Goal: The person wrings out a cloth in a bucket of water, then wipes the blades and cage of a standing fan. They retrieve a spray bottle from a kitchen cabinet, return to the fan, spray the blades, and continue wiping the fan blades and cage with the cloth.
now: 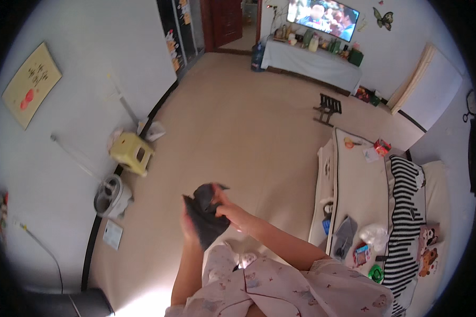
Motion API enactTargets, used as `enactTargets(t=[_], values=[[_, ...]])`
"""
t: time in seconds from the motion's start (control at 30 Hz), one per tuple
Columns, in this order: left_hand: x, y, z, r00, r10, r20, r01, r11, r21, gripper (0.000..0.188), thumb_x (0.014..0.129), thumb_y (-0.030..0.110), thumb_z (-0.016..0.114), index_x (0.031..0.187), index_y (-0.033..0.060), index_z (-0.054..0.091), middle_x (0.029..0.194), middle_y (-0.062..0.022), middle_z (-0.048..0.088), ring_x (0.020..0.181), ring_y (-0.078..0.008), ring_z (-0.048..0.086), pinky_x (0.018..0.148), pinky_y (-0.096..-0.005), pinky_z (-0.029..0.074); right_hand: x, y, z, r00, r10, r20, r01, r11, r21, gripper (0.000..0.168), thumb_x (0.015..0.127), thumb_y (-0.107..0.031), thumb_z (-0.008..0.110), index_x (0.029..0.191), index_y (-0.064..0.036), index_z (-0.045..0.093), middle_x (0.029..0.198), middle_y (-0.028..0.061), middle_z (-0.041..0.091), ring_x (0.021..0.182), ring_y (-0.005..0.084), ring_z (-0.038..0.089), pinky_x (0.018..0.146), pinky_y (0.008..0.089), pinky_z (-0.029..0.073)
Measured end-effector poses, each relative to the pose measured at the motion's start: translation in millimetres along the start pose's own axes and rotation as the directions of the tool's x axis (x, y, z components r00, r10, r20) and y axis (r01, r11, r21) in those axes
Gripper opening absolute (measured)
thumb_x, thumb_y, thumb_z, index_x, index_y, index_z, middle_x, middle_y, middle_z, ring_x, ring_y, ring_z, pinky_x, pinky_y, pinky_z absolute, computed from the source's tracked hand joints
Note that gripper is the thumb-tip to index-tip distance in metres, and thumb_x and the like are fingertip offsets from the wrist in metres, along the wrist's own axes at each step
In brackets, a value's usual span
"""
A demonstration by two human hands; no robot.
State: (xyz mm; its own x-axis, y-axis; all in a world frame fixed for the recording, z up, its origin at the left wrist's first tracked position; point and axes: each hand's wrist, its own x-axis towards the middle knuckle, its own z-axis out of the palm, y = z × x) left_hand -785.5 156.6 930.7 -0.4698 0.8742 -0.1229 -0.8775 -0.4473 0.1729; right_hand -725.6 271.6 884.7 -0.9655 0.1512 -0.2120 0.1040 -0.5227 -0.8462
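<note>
A dark grey cloth [208, 222], partly folded, is held up in front of my body above the floor. My left hand [189, 224] supports it from the left and behind, with most of its fingers hidden by the fabric. On the upper right part of the cloth, my right hand [227, 208] pinches the fabric with bent fingers. Below the hands show my patterned light pink clothes and one light shoe [246, 259].
A sofa [359, 186] at right bears scissors [351, 143], a grey cloth [345, 237] and a plastic bag [373, 234]. Along the left wall stand a yellow stool [131, 152] and a mop bucket [113, 198]. A small dark folding stool [328, 107] stands before the TV cabinet [309, 63].
</note>
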Motion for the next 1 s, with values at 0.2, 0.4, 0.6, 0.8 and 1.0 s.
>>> enactTargets(t=[0.2, 0.4, 0.6, 0.8, 1.0], values=[[140.6, 100.2, -18.1, 0.999, -0.036, 0.027, 0.034, 0.995, 0.094, 0.07, 0.092, 0.059, 0.033, 0.129, 0.0011, 0.045, 0.122, -0.0185, 0.055, 0.109, -0.0342, 0.055, 0.097, -0.0464, 0.043, 132.8, -43.7, -74.2, 0.954, 0.271, 0.127, -0.284, 0.955, 0.092, 0.067, 0.092, -0.04, 0.046, 0.146, -0.009, 0.02, 0.141, 0.0057, 0.037, 0.125, 0.0168, 0.038, 0.105, 0.0318, 0.028], [300.2, 175.9, -8.3, 0.971, -0.238, -0.031, 0.24, 0.962, 0.127, 0.065, 0.093, 0.052, 0.04, 0.132, 0.0, 0.043, 0.128, -0.0174, 0.052, 0.116, -0.0303, 0.052, 0.1, -0.0426, 0.041, 255.0, -114.3, -143.5, 0.999, 0.023, -0.043, -0.018, 0.994, 0.112, 0.042, 0.097, -0.039, 0.044, 0.124, -0.008, 0.053, 0.114, 0.002, 0.06, 0.105, 0.012, 0.054, 0.095, 0.0293, 0.04], [466.8, 222.9, -16.2, 0.867, -0.457, -0.201, 0.496, 0.831, 0.252, 0.056, 0.094, 0.047, 0.045, 0.123, -0.001, 0.052, 0.117, -0.0158, 0.06, 0.102, -0.0268, 0.061, 0.093, -0.0399, 0.048, 365.7, -206.1, -215.4, 0.963, 0.11, -0.244, -0.117, 0.993, -0.014, 0.032, 0.097, -0.028, 0.046, 0.118, -0.007, 0.056, 0.109, 0.0035, 0.062, 0.094, 0.0151, 0.06, 0.084, 0.0315, 0.048], [634.7, 275.7, -32.9, 0.812, -0.486, -0.323, 0.577, 0.751, 0.32, 0.054, 0.094, 0.044, 0.043, 0.117, -0.0028, 0.055, 0.118, -0.0162, 0.06, 0.103, -0.0274, 0.061, 0.094, -0.0399, 0.048, 490.3, -252.5, -293.0, 0.945, 0.189, -0.266, -0.122, 0.96, 0.251, 0.032, 0.095, -0.028, 0.048, 0.115, -0.004, 0.057, 0.103, 0.0058, 0.065, 0.096, 0.0161, 0.061, 0.086, 0.0326, 0.049], [786.9, 366.4, -20.2, 0.886, -0.323, -0.334, 0.43, 0.842, 0.327, 0.058, 0.094, 0.045, 0.037, 0.124, -0.0026, 0.052, 0.124, -0.0145, 0.057, 0.113, -0.0292, 0.056, 0.1, -0.042, 0.042, 651.1, -311.0, -369.6, 0.874, -0.074, -0.481, -0.024, 0.981, -0.195, 0.026, 0.094, -0.024, 0.049, 0.1, -0.004, 0.065, 0.092, 0.006, 0.065, 0.089, 0.016, 0.061, 0.08, 0.0287, 0.048]])
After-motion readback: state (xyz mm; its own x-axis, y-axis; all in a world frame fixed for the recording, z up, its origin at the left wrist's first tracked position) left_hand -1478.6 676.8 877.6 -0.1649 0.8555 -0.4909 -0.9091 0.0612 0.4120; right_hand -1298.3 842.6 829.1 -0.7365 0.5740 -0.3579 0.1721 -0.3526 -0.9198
